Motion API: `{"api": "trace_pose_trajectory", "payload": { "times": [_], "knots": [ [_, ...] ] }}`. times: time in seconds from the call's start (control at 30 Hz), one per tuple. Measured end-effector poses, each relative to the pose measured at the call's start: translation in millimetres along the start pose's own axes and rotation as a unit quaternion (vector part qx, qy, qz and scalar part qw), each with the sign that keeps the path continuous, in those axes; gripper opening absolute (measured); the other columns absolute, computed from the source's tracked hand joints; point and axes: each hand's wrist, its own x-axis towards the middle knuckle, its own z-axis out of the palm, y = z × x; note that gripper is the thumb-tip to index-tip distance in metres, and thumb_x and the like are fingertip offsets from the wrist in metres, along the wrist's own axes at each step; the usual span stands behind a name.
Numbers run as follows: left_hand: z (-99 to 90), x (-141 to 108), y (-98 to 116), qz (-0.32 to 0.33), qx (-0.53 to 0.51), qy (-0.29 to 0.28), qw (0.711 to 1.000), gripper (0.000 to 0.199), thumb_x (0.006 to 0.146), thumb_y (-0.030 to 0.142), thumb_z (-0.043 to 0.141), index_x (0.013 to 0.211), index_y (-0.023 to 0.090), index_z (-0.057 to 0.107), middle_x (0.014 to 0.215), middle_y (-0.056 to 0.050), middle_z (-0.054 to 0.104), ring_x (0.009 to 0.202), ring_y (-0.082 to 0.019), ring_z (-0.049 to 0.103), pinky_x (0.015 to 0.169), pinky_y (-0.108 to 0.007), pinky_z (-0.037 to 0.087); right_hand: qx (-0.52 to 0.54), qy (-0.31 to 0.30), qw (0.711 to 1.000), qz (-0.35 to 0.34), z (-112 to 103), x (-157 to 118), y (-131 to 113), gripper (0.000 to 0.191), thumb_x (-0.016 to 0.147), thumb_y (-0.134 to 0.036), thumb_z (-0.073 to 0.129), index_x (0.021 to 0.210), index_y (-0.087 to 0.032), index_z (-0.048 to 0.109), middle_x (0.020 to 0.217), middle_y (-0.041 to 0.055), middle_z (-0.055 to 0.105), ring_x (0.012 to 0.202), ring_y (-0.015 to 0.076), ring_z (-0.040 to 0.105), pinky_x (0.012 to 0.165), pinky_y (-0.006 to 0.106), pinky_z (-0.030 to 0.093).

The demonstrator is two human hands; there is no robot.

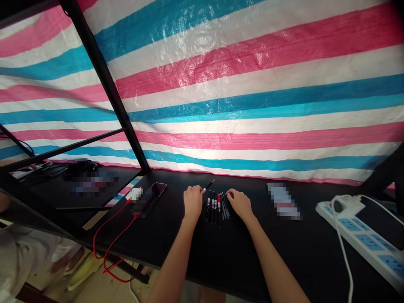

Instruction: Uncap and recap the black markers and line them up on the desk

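My left hand (193, 203) is closed around a black pen (208, 184) with a pale grip section, its tip pointing up and to the right. Between my two hands a row of pens (216, 207) lies side by side on the black desk (217, 256). Most are black, some have clear or silvery parts, and one shows a red section (219, 198). My right hand (240, 203) rests just right of the row, fingers curled and thumb close to the index finger. Whatever may be between those fingertips is too small to make out.
A phone (159, 189) lies left, near a white charger (134, 194) and a red cable (100, 227). On the right are a blurred packet (284, 202) and a white power strip (362, 242). Striped sheeting (236, 97) hangs behind; a black metal post (109, 92) rises left.
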Motion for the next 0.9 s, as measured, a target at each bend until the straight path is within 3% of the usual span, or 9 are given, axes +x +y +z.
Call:
{"api": "trace_pose_trajectory", "payload": {
  "times": [0.3,0.6,0.73,0.9],
  "knots": [
    [4.5,5,-9,-0.095,-0.146,0.087,0.981,0.029,0.088,0.041,0.033,0.087,0.021,0.055,0.082,-0.003,0.062,0.08,-0.017,0.053,0.07,-0.029,0.037,-0.024,-0.008,0.999,-0.032,9,0,0,0.018,0.081,-0.035,0.045,0.085,-0.023,0.059,0.076,0.0018,0.062,0.07,0.0168,0.056,0.054,0.024,0.026],
    [8.7,10,-16,-0.149,-0.279,0.088,0.945,0.029,0.085,0.043,0.035,0.084,0.02,0.054,0.078,-0.002,0.063,0.074,-0.014,0.055,0.069,-0.026,0.04,-0.02,-0.02,0.999,-0.037,10,0,0,0.016,0.079,-0.032,0.046,0.09,-0.022,0.055,0.082,0.0021,0.061,0.072,0.0162,0.055,0.055,0.024,0.025],
    [7.1,8,-14,-0.127,-0.23,0.09,0.961,0.03,0.085,0.043,0.036,0.086,0.02,0.055,0.079,-0.003,0.061,0.075,-0.014,0.054,0.068,-0.025,0.04,-0.019,-0.027,0.999,-0.036,8,-1,-1,0.016,0.079,-0.031,0.046,0.09,-0.023,0.054,0.082,0.0017,0.06,0.071,0.0157,0.054,0.054,0.024,0.025],
    [4.5,2,-9,-0.052,-0.077,0.085,0.992,0.027,0.086,0.041,0.037,0.08,0.021,0.054,0.079,-0.003,0.06,0.079,-0.018,0.05,0.067,-0.028,0.035,-0.018,-0.024,0.999,-0.036,6,-2,-1,0.017,0.078,-0.034,0.047,0.088,-0.022,0.055,0.08,0.0012,0.059,0.069,0.015,0.053,0.053,0.024,0.025]
  ]
}}
